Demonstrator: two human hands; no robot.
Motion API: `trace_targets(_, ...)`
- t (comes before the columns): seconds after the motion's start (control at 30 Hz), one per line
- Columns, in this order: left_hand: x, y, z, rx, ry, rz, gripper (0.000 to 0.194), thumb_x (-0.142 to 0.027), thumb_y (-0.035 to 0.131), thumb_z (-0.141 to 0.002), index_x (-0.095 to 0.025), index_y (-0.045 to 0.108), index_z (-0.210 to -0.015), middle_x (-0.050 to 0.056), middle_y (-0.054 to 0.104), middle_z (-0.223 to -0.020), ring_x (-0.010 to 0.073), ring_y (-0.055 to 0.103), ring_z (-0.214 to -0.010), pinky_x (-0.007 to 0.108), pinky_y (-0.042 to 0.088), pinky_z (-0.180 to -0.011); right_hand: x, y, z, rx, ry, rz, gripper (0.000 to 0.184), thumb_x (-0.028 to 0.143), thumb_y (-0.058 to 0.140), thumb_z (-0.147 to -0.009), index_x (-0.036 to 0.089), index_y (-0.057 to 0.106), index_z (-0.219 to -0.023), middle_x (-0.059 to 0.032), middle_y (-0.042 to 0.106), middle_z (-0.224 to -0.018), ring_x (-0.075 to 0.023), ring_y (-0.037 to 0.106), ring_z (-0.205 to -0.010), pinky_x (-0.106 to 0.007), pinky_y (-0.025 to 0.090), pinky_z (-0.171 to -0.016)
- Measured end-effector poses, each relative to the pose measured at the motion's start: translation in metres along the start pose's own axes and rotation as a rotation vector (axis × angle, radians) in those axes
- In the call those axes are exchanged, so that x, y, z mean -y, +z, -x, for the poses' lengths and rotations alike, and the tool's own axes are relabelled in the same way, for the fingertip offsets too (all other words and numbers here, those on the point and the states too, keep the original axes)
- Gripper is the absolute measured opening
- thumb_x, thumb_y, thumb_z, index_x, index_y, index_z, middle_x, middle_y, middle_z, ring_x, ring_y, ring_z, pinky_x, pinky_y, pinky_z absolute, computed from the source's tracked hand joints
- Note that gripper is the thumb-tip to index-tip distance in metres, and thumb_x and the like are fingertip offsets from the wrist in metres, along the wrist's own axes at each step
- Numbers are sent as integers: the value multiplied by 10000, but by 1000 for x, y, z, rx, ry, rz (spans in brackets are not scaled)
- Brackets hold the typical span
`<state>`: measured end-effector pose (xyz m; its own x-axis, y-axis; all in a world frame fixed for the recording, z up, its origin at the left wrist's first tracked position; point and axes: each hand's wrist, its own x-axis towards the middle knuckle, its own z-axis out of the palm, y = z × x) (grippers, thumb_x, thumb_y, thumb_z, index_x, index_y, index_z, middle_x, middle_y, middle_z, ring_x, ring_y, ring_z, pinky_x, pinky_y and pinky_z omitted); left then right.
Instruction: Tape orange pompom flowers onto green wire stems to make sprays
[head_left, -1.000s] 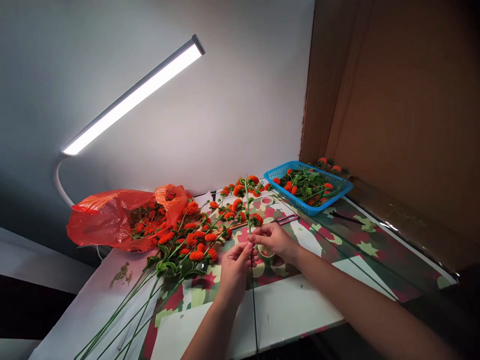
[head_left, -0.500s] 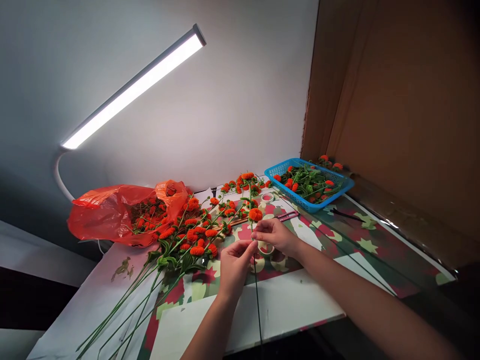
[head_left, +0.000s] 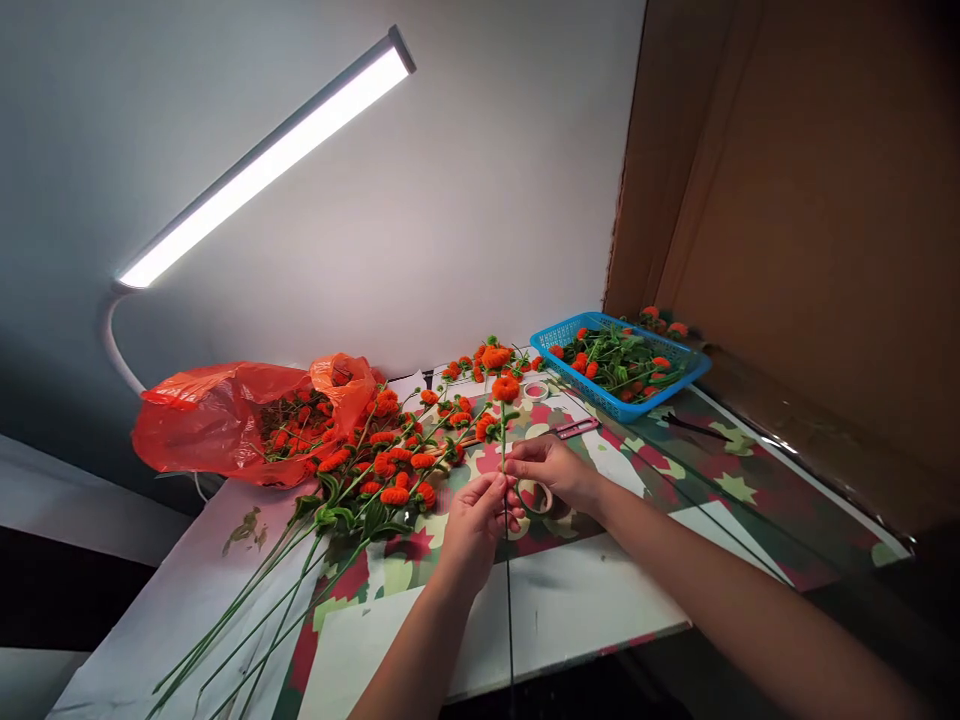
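An artificial flower stem (head_left: 504,432) with fuzzy orange heads stands upright between my hands, its long thin dark wire running down past the table's front edge. My left hand (head_left: 476,515) is closed in a pinch on this stem, low down. Just above, my right hand (head_left: 553,470) pinches at the same stem, thumb and forefinger together. A pale ring-shaped roll of tape (head_left: 550,499) shows right under the right hand's fingers; whether they hold it I cannot tell. Fingertips hide the exact spot where the stem is gripped.
Left of my hands lie several orange flower stems (head_left: 394,495), beside an open red plastic bag (head_left: 202,420). A blue basket (head_left: 626,410) of flowers stands at the back right. A second tape roll (head_left: 535,391) and a pink cutter (head_left: 576,429) lie behind my hands. A lit lamp (head_left: 270,160) hangs above.
The stem has turned, and its front orange head now sits higher. My left hand has rolled slightly, with more of its fingers showing. The right hand keeps nearly the same place.
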<state>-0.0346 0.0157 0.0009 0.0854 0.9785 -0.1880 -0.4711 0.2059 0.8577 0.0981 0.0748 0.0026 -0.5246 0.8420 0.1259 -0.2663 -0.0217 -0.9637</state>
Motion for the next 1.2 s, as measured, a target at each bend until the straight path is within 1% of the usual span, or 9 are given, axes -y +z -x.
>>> trace_targets(0.07,0,1,1,-20,53,-110,276,-381,723,-653,-128,632,-716,-7,578,-566,88,537,-475,186,427,-424,-1,0,0,-48,-4,34,265,380,734,-645,138,634,-604,18,563,-570,-86,478,-535,-213,341,-489)
trace_targets(0.2,1,1,3,-122,303,-430,239,-360,689,-706,-132,664,-770,7,618,-617,90,551,-523,180,433,-471,-4,-2,-2,-111,21,88,270,398,735,-631,142,648,-628,33,532,-533,-73,425,-466,-211,292,-430)
trace_targets(0.27,2,1,4,-126,350,-488,225,-352,673,-723,-130,669,-762,9,620,-603,86,545,-512,175,414,-462,-4,-3,-2,-108,36,104,278,411,727,-636,143,654,-642,38,525,-525,-67,404,-440,-212,278,-414)
trace_targets(0.47,4,-2,1,-91,248,-264,241,-366,681,-706,-128,642,-716,-14,576,-555,63,495,-460,162,368,-426,-2,0,-2,-81,-23,52,273,399,753,-608,140,668,-635,7,601,-622,-106,518,-596,-232,394,-564)
trace_targets(0.57,4,-2,0,-45,189,-174,238,-361,687,-700,-131,626,-714,-24,563,-563,53,487,-451,154,361,-421,-2,0,-2,-54,2,7,284,401,760,-596,136,681,-662,-4,627,-654,-120,546,-640,-251,416,-622)
trace_targets(0.8,1,2,1,-26,154,-143,279,-398,695,-676,-138,598,-707,-41,525,-552,47,474,-426,155,351,-408,1,4,-1,-68,40,-73,309,404,785,-557,139,647,-637,4,610,-634,-129,556,-644,-262,430,-638)
trace_targets(1.0,2,4,1,-51,68,-165,314,-434,680,-677,-142,614,-773,-38,526,-553,66,489,-434,174,374,-420,-3,3,-1,-89,-3,-1,315,430,735,-631,143,604,-636,14,566,-606,-112,517,-596,-248,393,-580)
trace_targets(1.1,-4,-1,-3,-146,168,-261,359,-465,647,-686,-133,642,-823,-4,578,-624,92,527,-491,191,395,-441,-1,-3,-3,-120,6,63,334,440,729,-631,138,587,-620,29,512,-555,-93,458,-544,-239,343,-536)
trace_targets(1.2,-26,-9,-18,-312,411,-460,327,-445,611,-717,-140,636,-833,23,603,-669,138,576,-601,217,430,-505,7,-9,-5,-152,26,79,363,444,763,-563,137,573,-598,40,475,-535,-81,412,-527,-239,311,-524)
